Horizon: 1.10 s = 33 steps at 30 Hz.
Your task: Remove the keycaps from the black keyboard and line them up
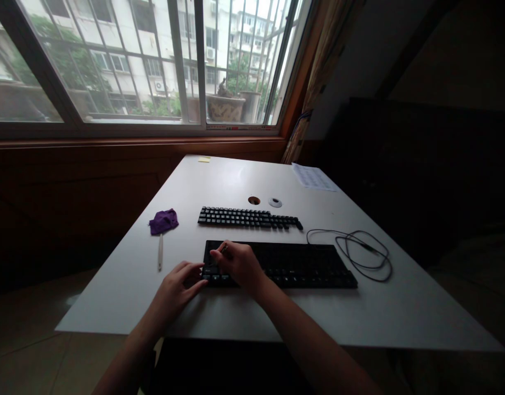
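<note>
A black keyboard (306, 263) lies on the white desk. Keycaps show along its front rows, while much of its upper area looks dark and bare. At its left end, my left hand (180, 285) grips the edge between thumb and fingers. My right hand (240, 263) is closed in a pinch over the keyboard's left part; a small dark, yellowish thing pokes out at the fingers, too small to name. Behind the keyboard, loose black keycaps (244, 217) are laid out in rows.
On the left lie a purple cloth (164, 221) and a thin white-handled tool (160, 253). A coiled cable (365, 249) rests to the right. Farther back are a cable hole (253, 201), its round cover (275, 202), paper sheets (314, 177) and a yellow note (204, 159).
</note>
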Tool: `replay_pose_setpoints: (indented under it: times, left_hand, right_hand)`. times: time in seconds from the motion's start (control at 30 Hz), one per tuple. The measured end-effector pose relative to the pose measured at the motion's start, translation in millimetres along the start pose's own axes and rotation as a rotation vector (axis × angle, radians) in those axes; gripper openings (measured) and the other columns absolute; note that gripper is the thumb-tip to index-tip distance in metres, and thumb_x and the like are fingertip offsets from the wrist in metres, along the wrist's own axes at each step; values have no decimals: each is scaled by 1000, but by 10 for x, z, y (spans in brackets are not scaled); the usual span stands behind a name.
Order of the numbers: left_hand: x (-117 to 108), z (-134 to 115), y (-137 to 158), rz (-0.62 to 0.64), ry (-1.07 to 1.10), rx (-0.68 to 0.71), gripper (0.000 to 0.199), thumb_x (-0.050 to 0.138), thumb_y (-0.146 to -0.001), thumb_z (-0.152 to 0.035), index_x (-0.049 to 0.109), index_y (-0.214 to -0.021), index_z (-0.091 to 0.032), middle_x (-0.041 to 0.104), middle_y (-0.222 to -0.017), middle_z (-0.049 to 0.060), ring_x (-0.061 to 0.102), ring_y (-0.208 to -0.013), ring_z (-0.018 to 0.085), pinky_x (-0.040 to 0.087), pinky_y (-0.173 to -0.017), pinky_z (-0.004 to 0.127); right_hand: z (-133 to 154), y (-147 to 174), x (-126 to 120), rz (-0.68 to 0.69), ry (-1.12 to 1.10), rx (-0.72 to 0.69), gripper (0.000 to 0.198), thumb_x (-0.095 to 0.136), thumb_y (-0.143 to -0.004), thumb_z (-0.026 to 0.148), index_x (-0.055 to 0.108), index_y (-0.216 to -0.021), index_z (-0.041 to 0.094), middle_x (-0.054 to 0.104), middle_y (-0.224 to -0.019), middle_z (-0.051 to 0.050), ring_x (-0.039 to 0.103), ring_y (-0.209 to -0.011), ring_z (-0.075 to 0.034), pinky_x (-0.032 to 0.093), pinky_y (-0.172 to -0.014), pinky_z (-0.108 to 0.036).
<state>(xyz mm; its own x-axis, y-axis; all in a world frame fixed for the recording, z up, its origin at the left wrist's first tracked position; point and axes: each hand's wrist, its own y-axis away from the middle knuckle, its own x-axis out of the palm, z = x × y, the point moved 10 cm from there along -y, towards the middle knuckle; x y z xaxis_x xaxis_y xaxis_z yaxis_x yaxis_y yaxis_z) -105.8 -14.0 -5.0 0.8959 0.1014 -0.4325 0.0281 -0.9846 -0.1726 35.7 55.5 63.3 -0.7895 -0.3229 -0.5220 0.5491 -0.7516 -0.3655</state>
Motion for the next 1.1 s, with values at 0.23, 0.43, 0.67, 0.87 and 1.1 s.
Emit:
replay_pose_setpoints:
  times: [0.23, 0.43, 0.67, 0.87, 1.1]
  left_hand:
    - [10, -63, 0, 22, -64, 9, 27, 65, -85, -35, 67, -111, -28, 64, -103, 6, 68, -89, 22, 59, -82, 36]
    - [37, -115, -13, 42, -149, 13, 26, 57, -91, -38, 65, -112, -24, 63, -103, 5, 67, -89, 19, 57, -82, 32]
    - [39, -108, -135, 44, -209, 32, 22, 58, -90, -39, 69, -100, -22, 60, -92, 3, 64, -77, 16, 55, -69, 27]
    - [56, -162, -125, 82, -285, 113, 20, 55, -92, -31, 66, -107, -23, 58, -93, 2, 62, -73, 13, 52, -68, 25]
    - [53, -138, -118, 98, -269, 105, 19, 56, -92, -33, 64, -106, -23, 57, -97, 2, 61, -81, 15, 52, -73, 27]
  right_hand:
    - [23, -81, 67, 57, 33, -61, 33, 58, -92, 49, 63, -79, 19, 62, -57, 3, 56, -53, -10, 42, -57, -20]
    - [-23, -141, 138, 126, -15, -114, 38, 60, -89, 53, 64, -79, 16, 61, -57, 3, 54, -50, -8, 40, -56, -19]
    - [-61, -148, 146, 150, -127, -129, 38, 65, -85, 54, 66, -78, 16, 63, -60, 1, 57, -53, -10, 41, -55, -20]
    - [-89, -130, 224, 140, -155, -160, 39, 66, -83, 55, 64, -77, 16, 64, -63, 0, 55, -55, -10, 40, -56, -20]
    - [21, -125, 277, 172, 61, -234, 36, 56, -93, 50, 63, -80, 17, 65, -72, -1, 55, -62, -10, 38, -60, -21]
